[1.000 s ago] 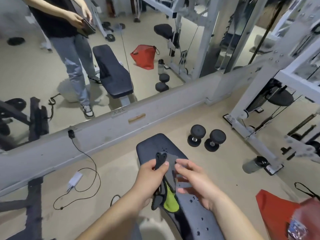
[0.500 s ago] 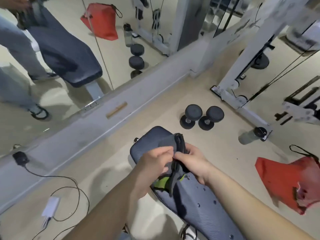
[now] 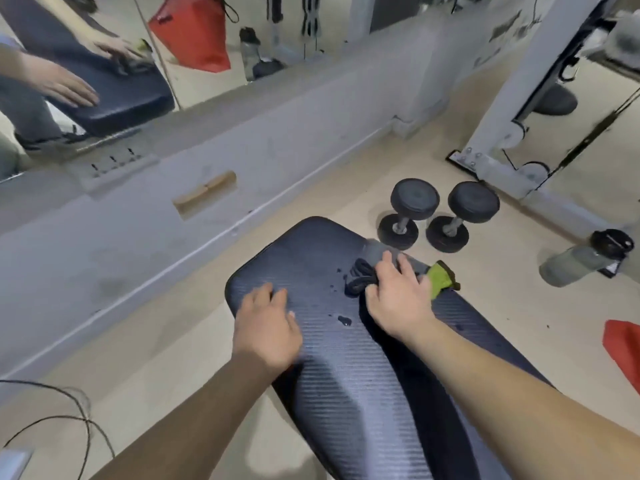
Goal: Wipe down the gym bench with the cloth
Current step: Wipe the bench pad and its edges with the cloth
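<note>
Both forearms reach forward over the dark ribbed bench [image 3: 346, 382], which runs away from the person. The left hand [image 3: 266, 327] lies palm down on the pad, fingers straight and a little spread, holding nothing. Between it and the right hand [image 3: 398, 299] sits a small puddle of water [image 3: 344, 320], with finer drops just beyond it.

The right hand presses flat on the cloth [image 3: 360, 282], fingers spread over it rather than closed round it. The cloth lies bunched on the pad's right side, near its far end. Its dark folds stick out to the left of the thumb and a bright green part shows past the little finger, at the pad's edge.

Beyond the right hand, two black dumbbells [image 3: 436, 216] stand side by side on the floor. Further to its right lies a grey bottle [image 3: 585, 258], and nearer, a red bag [image 3: 623, 348]. Left of the left hand, a black cable [image 3: 69, 420] loops on the floor. Furthest off, a wall mirror [image 3: 242, 46] reflects the bench and hands.
</note>
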The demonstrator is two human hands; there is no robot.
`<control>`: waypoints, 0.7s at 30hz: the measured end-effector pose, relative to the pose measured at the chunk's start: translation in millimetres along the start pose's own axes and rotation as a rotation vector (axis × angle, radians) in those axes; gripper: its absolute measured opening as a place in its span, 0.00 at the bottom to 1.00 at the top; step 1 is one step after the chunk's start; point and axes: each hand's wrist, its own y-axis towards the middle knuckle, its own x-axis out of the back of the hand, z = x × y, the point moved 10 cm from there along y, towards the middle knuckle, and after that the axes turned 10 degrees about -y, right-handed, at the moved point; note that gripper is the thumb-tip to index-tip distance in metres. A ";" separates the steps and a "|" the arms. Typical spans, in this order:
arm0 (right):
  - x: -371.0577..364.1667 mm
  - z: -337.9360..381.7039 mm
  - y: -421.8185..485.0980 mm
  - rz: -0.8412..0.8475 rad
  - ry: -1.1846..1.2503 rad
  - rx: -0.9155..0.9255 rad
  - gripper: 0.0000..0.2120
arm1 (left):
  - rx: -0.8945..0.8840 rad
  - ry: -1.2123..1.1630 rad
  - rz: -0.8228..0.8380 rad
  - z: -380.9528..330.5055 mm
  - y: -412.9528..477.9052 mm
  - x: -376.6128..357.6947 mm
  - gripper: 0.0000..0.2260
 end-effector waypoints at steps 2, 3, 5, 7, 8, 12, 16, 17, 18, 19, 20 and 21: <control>-10.3 -0.5 14.7 -0.106 0.014 0.044 0.24 | -0.096 0.068 -0.221 1.1 3.3 6.8 0.11; -9.7 0.3 21.1 -0.145 0.015 0.067 0.23 | -0.122 0.059 -0.320 2.0 1.5 11.0 0.10; -4.6 -2.4 31.3 -0.185 0.054 0.073 0.15 | -0.140 0.021 -0.437 4.2 -2.5 14.0 0.10; -5.8 -4.6 32.7 -0.180 0.093 0.063 0.07 | -0.160 0.021 -0.458 2.0 -7.5 11.9 0.11; -7.4 -2.8 28.5 -0.183 0.097 0.075 0.06 | -0.162 0.014 -0.440 2.7 -10.5 9.2 0.12; -10.8 8.6 -11.1 -0.119 0.102 0.103 0.14 | -0.147 -0.069 -0.268 8.6 -30.3 0.0 0.17; -21.6 22.8 -53.7 0.002 0.088 0.114 0.25 | -0.127 -0.017 -0.141 9.1 -56.0 -9.8 0.12; -23.0 29.8 -64.0 0.012 0.064 0.131 0.25 | -0.112 -0.012 -0.125 9.3 -59.0 -10.3 0.12; -25.7 37.8 -74.4 0.020 0.038 0.153 0.25 | -0.105 -0.007 -0.112 11.0 -61.0 -12.5 0.13; -28.9 47.1 -84.7 0.023 0.012 0.184 0.25 | -0.121 -0.001 -0.111 11.6 -63.8 -14.1 0.15; -32.3 56.8 -95.7 0.022 -0.017 0.220 0.26 | -0.147 0.002 -0.119 12.1 -66.9 -14.6 0.17; -35.6 65.9 -104.7 0.016 -0.049 0.260 0.27 | -0.176 -0.001 -0.133 12.5 -69.5 -13.0 0.19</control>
